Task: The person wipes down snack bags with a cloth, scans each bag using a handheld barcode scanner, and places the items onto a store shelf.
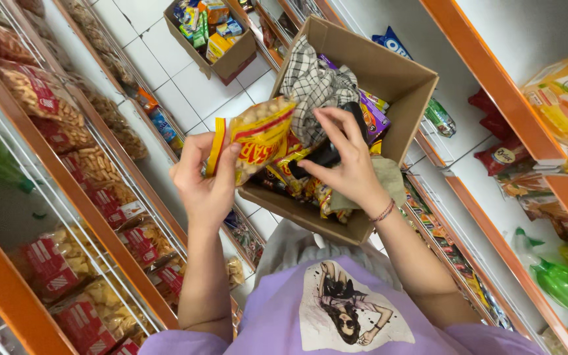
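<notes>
The left hand (pixel 206 181) grips a yellow-and-red snack packet (pixel 258 135) by its left edge, thumb on the front face and fingers curled behind it, so the packet stands up and to the right of the palm, tilted, with its far corner over the near-left part of an open cardboard box (pixel 402 85). The right hand (pixel 344 161) is just to the right of that packet, over the middle of the box, closed around a black object (pixel 327 154) whose kind cannot be told; the forefinger and thumb are lifted and spread above it, while the lower fingers wrap it. The two hands are near each other but not touching, with the packet between them. The box sits in front of the person's chest, above a lilac shirt (pixel 284 329) with a printed figure, and holds a checked black-and-white cloth (pixel 313 85), a purple packet (pixel 374 115) against its right wall and more yellow snack packs (pixel 294 181) along its near edge under the right hand. A second cardboard box (pixel 213 33) of mixed packets stands on the white tiled floor (pixel 165 72) beyond. Orange-edged shelves with wire fronts (pixel 54 177) full of red-labelled snack bags run along the left, and similar shelves (pixel 494 85) with bags and green bottles (pixel 563 283) run along the right.
</notes>
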